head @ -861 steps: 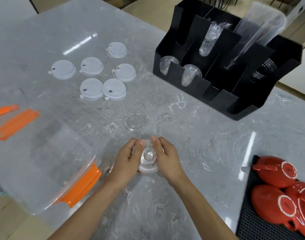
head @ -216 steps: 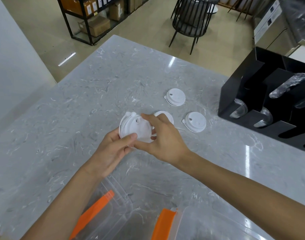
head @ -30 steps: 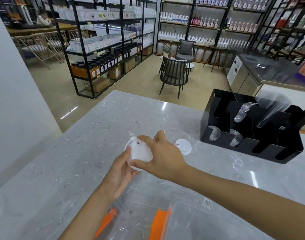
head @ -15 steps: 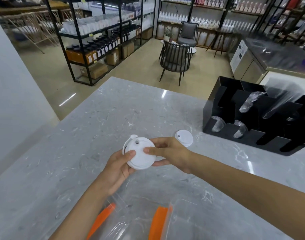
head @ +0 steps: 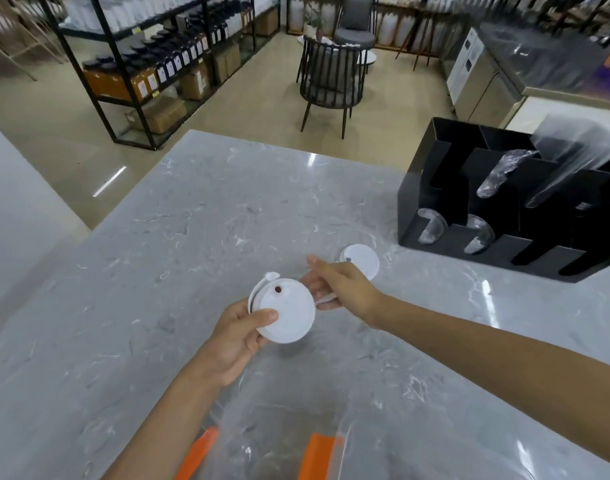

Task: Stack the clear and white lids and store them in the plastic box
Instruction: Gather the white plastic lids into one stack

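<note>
Left hand [head: 236, 336] pinches the stack of white lids [head: 283, 314] above the marble counter [head: 165, 244], right hand [head: 341, 287] loosely spread beside it, partly blocking the lone white lid [head: 362, 263] near the black cup organizer [head: 504, 216], clear plastic box [head: 296, 445] below.

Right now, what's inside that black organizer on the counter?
The black organizer holds clear cups lying in its front slots and plastic-wrapped sleeves slanting out above. Its dark walls hide the deeper contents.
</note>
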